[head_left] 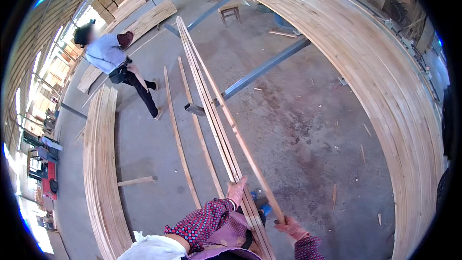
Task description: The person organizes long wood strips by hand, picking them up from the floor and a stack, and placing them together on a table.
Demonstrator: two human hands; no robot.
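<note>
Several long, pale strips form a narrow bundle (pixel 219 135) that runs from beside the person's body out across a blue steel beam (pixel 267 72), where contact is hard to judge; the left hand (pixel 236 191) has its grip wrapped around the near part of this bundle; the right hand (pixel 292 227) grasps the near end of a single strip (pixel 250 158), which slants away from the others on the right and comes close to them only toward the far end; thus some strips already lie side by side, while this one is not yet flush with them; two loose strips (pixel 176 130) lie apart to the left, outside the bundle; farther out, a broad stack of boards (pixel 361 67) curves along the right and a smaller stack (pixel 100 163) stands at left, both laid lengthwise; beyond, a co-worker (pixel 103 50) stands near more boards (pixel 153 18); how many strips remain to be handled cannot be told.
</note>
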